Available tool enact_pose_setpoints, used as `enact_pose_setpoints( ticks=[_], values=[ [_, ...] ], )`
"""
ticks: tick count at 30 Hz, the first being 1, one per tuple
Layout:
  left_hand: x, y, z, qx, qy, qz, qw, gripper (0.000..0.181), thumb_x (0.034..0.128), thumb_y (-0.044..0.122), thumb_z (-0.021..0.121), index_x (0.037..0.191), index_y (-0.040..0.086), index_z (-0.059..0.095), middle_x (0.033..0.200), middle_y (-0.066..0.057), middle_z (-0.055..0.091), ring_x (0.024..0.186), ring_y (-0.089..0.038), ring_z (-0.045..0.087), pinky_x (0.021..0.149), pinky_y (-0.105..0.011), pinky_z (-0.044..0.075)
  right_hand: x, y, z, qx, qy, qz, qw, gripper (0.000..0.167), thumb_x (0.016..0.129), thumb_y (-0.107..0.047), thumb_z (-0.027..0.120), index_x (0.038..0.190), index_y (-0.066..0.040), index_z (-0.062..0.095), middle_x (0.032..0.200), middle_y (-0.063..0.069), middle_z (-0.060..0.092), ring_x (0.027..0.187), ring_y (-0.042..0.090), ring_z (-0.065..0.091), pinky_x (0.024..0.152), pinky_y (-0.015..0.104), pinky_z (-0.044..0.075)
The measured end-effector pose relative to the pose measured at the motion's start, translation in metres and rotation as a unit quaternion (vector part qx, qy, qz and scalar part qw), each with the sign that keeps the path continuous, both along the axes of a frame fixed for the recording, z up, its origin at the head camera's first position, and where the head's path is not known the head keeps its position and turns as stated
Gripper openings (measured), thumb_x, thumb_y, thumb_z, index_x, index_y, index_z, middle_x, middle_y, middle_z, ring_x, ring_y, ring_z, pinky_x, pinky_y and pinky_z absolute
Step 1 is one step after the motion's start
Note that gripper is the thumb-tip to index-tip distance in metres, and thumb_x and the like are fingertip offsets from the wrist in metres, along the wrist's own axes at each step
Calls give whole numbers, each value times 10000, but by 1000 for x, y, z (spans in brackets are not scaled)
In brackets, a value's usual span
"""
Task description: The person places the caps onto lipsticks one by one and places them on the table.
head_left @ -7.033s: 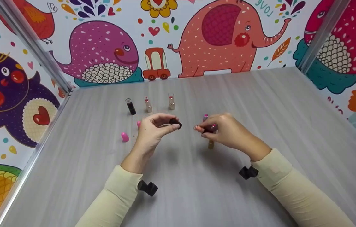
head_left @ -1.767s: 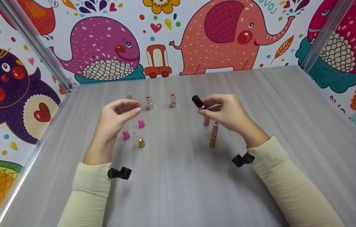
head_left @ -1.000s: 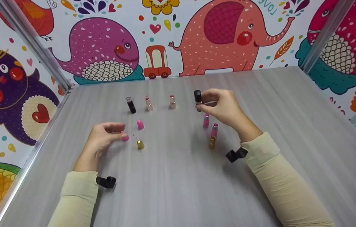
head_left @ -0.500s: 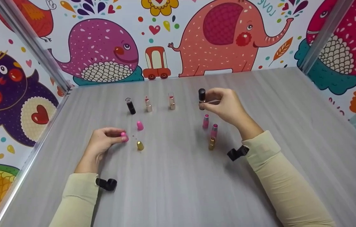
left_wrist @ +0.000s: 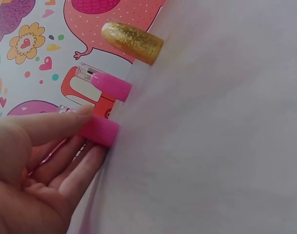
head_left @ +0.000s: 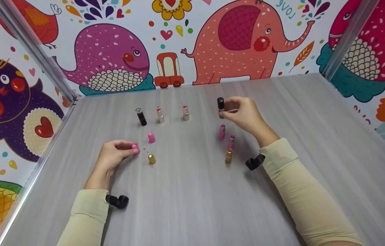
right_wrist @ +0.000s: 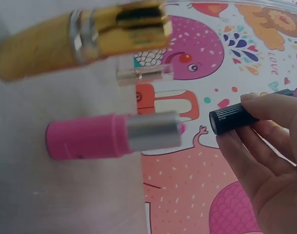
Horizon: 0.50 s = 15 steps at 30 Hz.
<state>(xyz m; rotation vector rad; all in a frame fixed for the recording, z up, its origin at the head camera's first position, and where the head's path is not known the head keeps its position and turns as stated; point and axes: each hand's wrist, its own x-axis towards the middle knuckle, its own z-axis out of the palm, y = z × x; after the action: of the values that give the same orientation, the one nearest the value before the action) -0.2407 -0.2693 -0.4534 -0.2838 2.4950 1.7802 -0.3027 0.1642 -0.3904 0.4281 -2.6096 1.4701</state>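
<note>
My left hand (head_left: 112,155) pinches a pink lipstick cap (left_wrist: 103,130) between thumb and fingers at the left of the table. My right hand (head_left: 243,111) holds a capped black lipstick (head_left: 220,103) upright; in the right wrist view its labelled base (right_wrist: 221,119) hangs clear of the tabletop. Beside the left hand stand another pink cap (head_left: 151,137) and a gold cap (head_left: 151,159). Nearer me than the right hand are two uncapped pink lipsticks, one behind (head_left: 222,132) and one closer (head_left: 231,141), then a gold lipstick (head_left: 228,156).
Along the back of the table (head_left: 185,198) stand a black lipstick with a clear top (head_left: 141,117) and two pale gold lipsticks, one left (head_left: 160,116) and one right (head_left: 185,113). Printed wall panels (head_left: 110,51) border the back and sides. Small specks (head_left: 145,150) lie near the caps.
The black cap, earlier in my left hand, is now on the lipstick in my right. My left hand came down and nearer me to the pink cap; the black lipstick went from tilted to upright.
</note>
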Motion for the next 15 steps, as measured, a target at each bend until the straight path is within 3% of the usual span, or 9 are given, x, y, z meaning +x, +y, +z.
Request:
enact_pose_setpoints(
  ticks=[6, 15],
  values=[
    [1, 1, -3, 37, 8, -13, 10000, 314, 873, 62, 892, 1152, -21, 775, 1013, -6, 784, 950, -100, 685, 832, -181, 565, -15, -2, -6, 260, -226, 91, 9994, 290, 921, -101, 848, 1178, -7, 753, 1107, 143, 773, 1059, 262, 728, 958, 426, 594],
    [0, 2, -2, 79, 30, 70, 9999, 307, 862, 21, 887, 1139, -29, 762, 1005, -8, 775, 946, -115, 690, 843, -183, 577, -39, -7, -3, 697, -567, 408, 9951, 279, 921, -115, 840, 1158, 1, 749, 1111, 159, 765, 1042, 273, 709, 933, 437, 576]
  ],
)
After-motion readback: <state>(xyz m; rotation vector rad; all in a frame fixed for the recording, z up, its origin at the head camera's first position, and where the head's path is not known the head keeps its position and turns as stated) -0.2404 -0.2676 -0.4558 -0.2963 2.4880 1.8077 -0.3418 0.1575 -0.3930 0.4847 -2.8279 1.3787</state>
